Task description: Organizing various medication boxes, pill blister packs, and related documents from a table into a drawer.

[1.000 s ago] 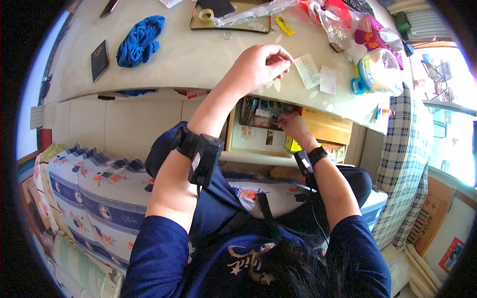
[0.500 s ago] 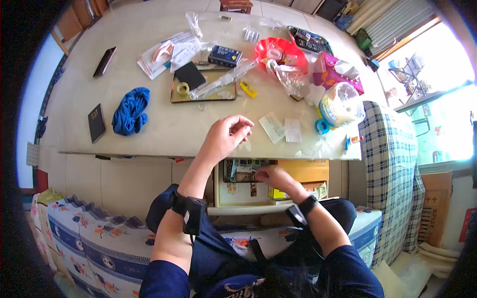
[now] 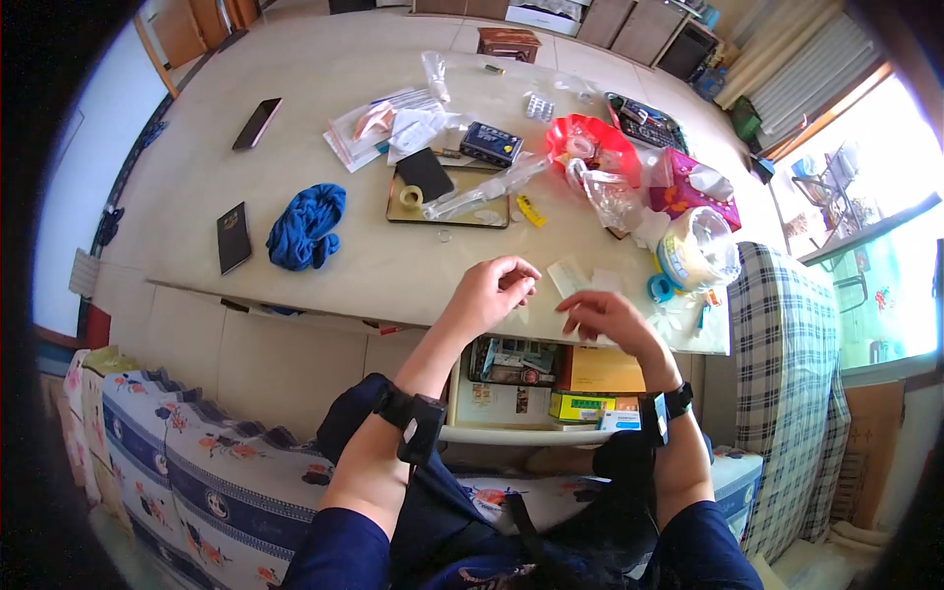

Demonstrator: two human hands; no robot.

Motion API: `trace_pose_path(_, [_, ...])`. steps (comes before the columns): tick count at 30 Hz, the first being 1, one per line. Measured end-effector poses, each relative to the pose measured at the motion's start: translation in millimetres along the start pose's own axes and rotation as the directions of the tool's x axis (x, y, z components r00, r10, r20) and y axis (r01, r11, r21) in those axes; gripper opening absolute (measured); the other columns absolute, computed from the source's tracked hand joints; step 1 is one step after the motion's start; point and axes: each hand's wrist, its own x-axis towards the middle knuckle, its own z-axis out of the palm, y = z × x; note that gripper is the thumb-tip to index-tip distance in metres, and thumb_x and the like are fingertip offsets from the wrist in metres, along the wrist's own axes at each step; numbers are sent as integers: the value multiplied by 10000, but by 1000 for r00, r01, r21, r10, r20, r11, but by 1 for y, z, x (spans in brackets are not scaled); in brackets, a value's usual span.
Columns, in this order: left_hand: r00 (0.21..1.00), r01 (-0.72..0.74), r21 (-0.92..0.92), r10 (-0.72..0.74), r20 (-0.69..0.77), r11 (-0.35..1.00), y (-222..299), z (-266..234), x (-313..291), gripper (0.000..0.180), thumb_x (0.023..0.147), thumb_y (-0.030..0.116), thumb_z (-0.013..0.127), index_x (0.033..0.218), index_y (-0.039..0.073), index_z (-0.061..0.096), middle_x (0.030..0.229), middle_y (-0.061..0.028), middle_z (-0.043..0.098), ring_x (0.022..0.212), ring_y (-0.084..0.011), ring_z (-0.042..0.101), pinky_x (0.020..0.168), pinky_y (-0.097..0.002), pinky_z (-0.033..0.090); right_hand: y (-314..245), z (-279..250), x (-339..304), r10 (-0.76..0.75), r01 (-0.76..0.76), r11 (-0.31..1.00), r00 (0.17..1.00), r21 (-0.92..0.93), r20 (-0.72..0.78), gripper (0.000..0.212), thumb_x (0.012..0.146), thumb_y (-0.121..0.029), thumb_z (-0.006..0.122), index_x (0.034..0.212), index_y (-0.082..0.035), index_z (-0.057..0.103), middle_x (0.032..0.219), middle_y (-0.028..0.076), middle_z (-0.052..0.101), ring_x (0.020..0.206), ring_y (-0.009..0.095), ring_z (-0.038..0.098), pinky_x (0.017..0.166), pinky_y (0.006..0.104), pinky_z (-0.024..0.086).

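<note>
My left hand is over the table's near edge, thumb and fingertips pinched together; whatever they may hold is too small to make out. Close to it on the right, my right hand hovers with its fingers loosely bent and apart, nothing visible in them. Two pale paper slips lie on the table just beyond, partly covered by the right hand. Below both hands a drawer is pulled out. It contains a dark tray of small items, an orange-yellow box, a green-yellow box and a white-and-blue box.
On the table lie a blue cloth, a dark booklet, a phone, a shallow tray with a tape roll, a red dish, a tissue box and a clear tub.
My right hand has risen out of the drawer to above the table edge, beside my left hand. The left hand stays pinched. The whole view has shifted, showing more of the far floor.
</note>
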Motion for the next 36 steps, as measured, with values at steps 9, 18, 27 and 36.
trace_pose_path(9, [999, -20, 30, 20, -27, 999, -1, -5, -6, 133, 923, 71, 553, 1010, 3, 627, 822, -32, 659, 718, -77, 612, 669, -232, 509, 6, 13, 83, -463, 295, 863, 787, -411, -408, 205, 847, -128, 612, 1014, -21, 665, 870, 116, 690, 776, 194, 652, 674, 304, 516])
trace_pose_path(18, [990, -80, -3, 79, -121, 997, -14, -5, 3, 109, 883, 95, 603, 951, 15, 633, 746, -56, 661, 666, -89, 608, 637, -258, 496, -32, 8, 218, -580, 130, 448, 795, -885, -177, 353, 746, -27, 541, 1070, -122, 642, 1093, 110, 628, 1022, 340, 580, 902, 406, 483])
trace_pose_path(27, [958, -156, -78, 131, -256, 985, 5, -30, -2, 134, 923, 78, 542, 990, 29, 647, 828, -34, 661, 700, -73, 595, 659, -222, 507, -54, -7, 177, -874, 251, 259, 472, -933, -115, 229, 829, -254, 622, 1018, -134, 671, 949, 90, 654, 949, 300, 588, 823, 404, 490])
trace_pose_path(36, [891, -235, -143, 154, -427, 962, 6, -41, -10, 134, 919, 121, 552, 967, 51, 656, 814, -14, 662, 665, -45, 574, 614, -193, 469, 26, 90, -34, -213, 159, 972, 904, -172, -371, 179, 849, -163, 636, 787, -7, 577, 622, 31, 520, 597, 63, 445, 512, 266, 379])
